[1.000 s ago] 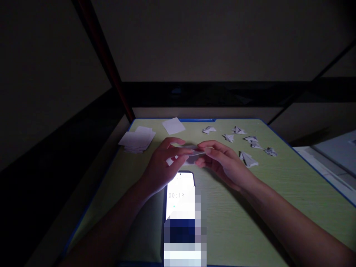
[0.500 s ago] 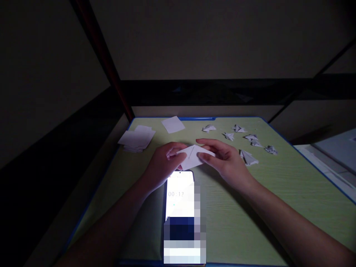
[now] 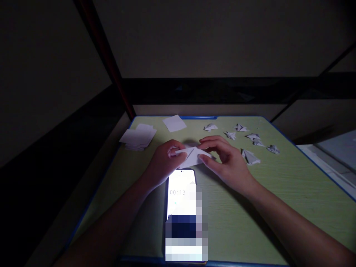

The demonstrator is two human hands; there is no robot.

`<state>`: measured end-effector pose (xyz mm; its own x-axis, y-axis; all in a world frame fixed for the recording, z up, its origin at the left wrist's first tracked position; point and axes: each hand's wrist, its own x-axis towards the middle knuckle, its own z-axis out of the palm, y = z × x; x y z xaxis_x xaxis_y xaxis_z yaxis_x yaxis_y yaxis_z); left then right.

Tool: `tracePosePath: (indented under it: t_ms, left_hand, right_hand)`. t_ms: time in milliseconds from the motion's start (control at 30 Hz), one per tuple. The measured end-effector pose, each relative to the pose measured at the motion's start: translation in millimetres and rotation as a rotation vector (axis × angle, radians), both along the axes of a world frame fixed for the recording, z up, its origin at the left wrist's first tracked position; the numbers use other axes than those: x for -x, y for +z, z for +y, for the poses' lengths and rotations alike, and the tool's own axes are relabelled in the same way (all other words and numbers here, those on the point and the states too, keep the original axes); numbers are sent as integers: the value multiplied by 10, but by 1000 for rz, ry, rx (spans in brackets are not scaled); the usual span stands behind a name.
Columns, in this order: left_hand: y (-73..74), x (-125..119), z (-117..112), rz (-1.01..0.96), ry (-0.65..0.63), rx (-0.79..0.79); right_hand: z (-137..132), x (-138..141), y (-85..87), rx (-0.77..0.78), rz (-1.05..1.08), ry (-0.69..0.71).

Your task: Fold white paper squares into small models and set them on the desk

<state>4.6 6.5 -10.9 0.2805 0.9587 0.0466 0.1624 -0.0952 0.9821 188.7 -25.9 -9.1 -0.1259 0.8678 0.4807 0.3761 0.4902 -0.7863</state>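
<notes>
A small white folded paper [image 3: 191, 156] is held just above the green table [image 3: 272, 193], near its middle. My left hand [image 3: 162, 163] pinches the paper's left side with thumb and fingers closed on it. My right hand [image 3: 226, 161] grips the right side, the thumb pressing on a crease. A lit phone [image 3: 182, 196] showing a timer lies flat on the table just below the paper, between my forearms.
A stack of white paper squares [image 3: 137, 138] lies at the far left, with a single sheet [image 3: 174, 123] beside it. Several folded paper shapes [image 3: 250, 155] are scattered at the far right. A dark red post [image 3: 111, 66] rises from the table's far left corner.
The paper, edge-on between both hands a second ago, now shows its flat folded face. Both hands have drawn slightly closer to the phone.
</notes>
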Motion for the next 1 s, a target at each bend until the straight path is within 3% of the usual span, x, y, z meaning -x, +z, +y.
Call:
tracePosePath:
  t_ms: [133,300,500,600,800,1000]
  left_hand:
    - [20,0,-23,21,-13,-62]
    - [75,-13,-46,-2,-34,43]
    - [51,29,-25,-28,-79,116]
    - [23,37,-7,-61,-66,117]
    - [32,24,27,-255,111,160]
    - [35,26,29,-362,131,151]
  right_hand:
    - [-6,-4,-7,-78,-91,-6]
    - [-25,-23,5,-246,-260,6]
    - [-44,-57,31,-286,-344,2]
    - [-49,-38,53,-283,-290,-6]
    - [-62,-10,63,-178,-189,8]
    - [-51,-33,44,-136,-171,-55]
